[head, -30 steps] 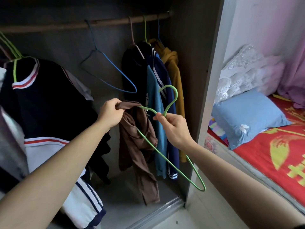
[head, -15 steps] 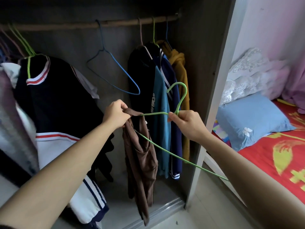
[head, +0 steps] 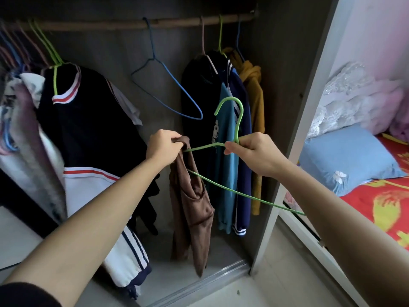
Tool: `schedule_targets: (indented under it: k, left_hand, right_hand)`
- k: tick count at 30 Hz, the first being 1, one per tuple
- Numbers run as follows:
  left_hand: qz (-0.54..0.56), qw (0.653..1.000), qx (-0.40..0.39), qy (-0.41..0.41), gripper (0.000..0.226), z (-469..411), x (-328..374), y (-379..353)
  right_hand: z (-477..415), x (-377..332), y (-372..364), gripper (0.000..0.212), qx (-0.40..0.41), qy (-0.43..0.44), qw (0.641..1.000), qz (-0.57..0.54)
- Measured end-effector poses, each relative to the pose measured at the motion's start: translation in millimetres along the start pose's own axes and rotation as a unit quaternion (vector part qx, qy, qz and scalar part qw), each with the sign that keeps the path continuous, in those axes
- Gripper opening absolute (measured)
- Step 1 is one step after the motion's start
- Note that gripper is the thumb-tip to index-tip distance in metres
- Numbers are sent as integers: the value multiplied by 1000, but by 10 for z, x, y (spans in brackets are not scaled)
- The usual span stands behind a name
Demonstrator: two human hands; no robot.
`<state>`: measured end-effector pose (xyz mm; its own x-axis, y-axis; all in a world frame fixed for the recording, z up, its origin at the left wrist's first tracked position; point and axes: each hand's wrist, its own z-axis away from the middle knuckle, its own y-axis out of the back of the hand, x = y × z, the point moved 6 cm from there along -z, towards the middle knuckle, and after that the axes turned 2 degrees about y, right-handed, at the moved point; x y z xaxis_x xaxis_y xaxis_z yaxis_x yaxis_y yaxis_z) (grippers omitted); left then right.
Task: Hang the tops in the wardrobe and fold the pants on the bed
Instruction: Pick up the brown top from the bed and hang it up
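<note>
A brown top (head: 192, 209) hangs limp in front of the open wardrobe. My left hand (head: 162, 148) grips its upper edge, bunched where the left arm of a green wire hanger (head: 238, 127) enters the fabric. My right hand (head: 250, 151) pinches the hanger at the base of its hook. The hanger's lower wire runs out of the top's opening down to the right, past my right forearm. The hook points up and is level with the hanging clothes, well below the wooden rail (head: 177, 22).
An empty blue hanger (head: 168, 89) hangs mid-rail. Dark, teal, navy and mustard tops (head: 234, 129) hang to the right, and a black-and-white jacket (head: 88, 129) hangs on the left. The wardrobe side panel (head: 294, 129) stands right. Beyond it lies a bed with a red cover (head: 380, 209) and a blue pillow (head: 347, 160).
Both hands have lifted and levelled the hanger, whose hook now stands upright. The brown top has slid further onto the left arm of the hanger and hangs straighter.
</note>
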<state>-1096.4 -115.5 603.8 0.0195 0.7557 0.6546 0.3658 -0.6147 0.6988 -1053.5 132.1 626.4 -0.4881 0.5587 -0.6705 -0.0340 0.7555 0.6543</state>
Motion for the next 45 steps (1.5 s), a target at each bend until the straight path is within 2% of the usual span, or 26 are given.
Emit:
schedule_targets:
  k: [4,7,9,11,14,16,19,20,22,25,26,30,32,35,39,41,42,44,45]
  left_hand:
    - [152,988,-14,8,19,93,187,21]
    - [237,967,-94,-2,21,174,380,-73]
    - [225,966,-118,-46,11,212,448,-132]
    - [169,977,-92,-86,7,183,401,-132]
    - [15,991,-43,-129,28,34,237,-41]
    - [-9,993,-93,-69,41,-64,70,-51]
    - [-1,992,-122,-27,37,-133,-24,-114]
    - [-4,992,-120,-31,33,-158,-31,-130]
    - [-7,994,-107,-28,33,-205,-42,-108]
    - [41,997,-61,21,49,-299,-141,5]
    - [54,997,-56,26,52,-309,-141,14]
    - [124,987,-102,-1,31,-166,250,-204]
    - [143,982,-125,-14,35,-83,481,-326]
    - [152,980,-131,-3,40,-92,553,-365]
    - [110,978,-175,-25,40,-88,520,-407]
    - [87,982,-162,-33,46,-85,473,-446]
    - [91,987,-131,-30,44,-107,435,-447]
    - [124,991,-57,-14,32,-144,379,-407]
    - [142,989,-32,-2,30,-169,350,-381]
  right_hand:
    - [-39,202,-350,34,-11,-38,999,-37]
    - [-68,401,-702,34,-51,-92,994,-7]
    - [-88,402,-744,37,-24,-95,995,-37]
    - [-90,338,-679,39,5,-76,994,-79]
    - [-74,316,-505,40,42,-65,988,-131]
    - [-62,354,-408,37,51,-75,977,-195]
    - [-60,357,-350,34,17,-70,963,-259]
    - [-58,341,-320,33,6,-59,966,-250]
    - [-49,345,-222,34,2,-19,987,-160]
    - [-6,521,-54,34,24,13,999,-26]
    - [8,603,-25,33,32,7,999,-18]
    - [-62,638,-186,32,8,-5,999,-44]
    - [-123,545,-323,32,-18,1,999,-44]
    - [-140,539,-397,32,-12,-13,999,-43]
    - [-109,562,-386,31,0,-11,999,-44]
    - [-97,508,-384,29,34,28,999,-5]
    - [-78,476,-370,30,73,56,994,56]
    - [35,392,-303,34,196,98,955,201]
    - [123,305,-279,34,252,135,928,239]
